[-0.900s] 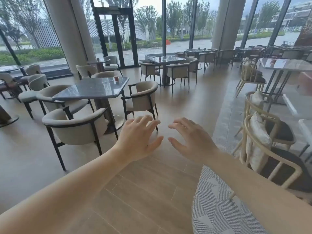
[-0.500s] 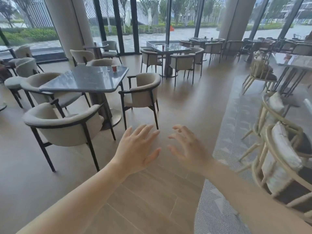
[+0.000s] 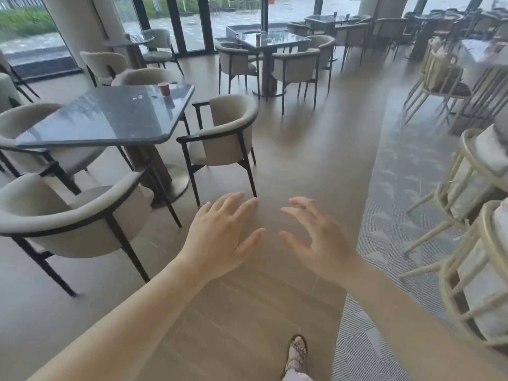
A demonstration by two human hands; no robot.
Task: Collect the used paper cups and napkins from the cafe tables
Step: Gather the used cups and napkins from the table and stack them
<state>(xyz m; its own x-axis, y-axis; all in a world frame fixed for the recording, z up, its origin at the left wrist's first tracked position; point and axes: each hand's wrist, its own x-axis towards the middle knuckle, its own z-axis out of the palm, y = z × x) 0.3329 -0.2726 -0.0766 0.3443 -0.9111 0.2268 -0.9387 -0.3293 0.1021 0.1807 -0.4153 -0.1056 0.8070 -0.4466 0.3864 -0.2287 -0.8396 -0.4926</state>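
A red paper cup stands near the far right corner of the dark stone table at left. A small crumpled white napkin lies on the table just left of the cup. Another brown cup stands on a farther dark table. My left hand and my right hand are stretched out in front of me over the floor, fingers spread, holding nothing, well short of the near table.
Beige armchairs with dark frames ring the near table; one chair is close at lower left. Cream rattan chairs line the right side beside a patterned carpet. A wooden floor aisle runs ahead. My sandalled foot shows below.
The view has moved forward and tilted down, so the near table and chairs are closer and larger. Both hands stay open and empty, now lower in the frame. A foot has come into view.
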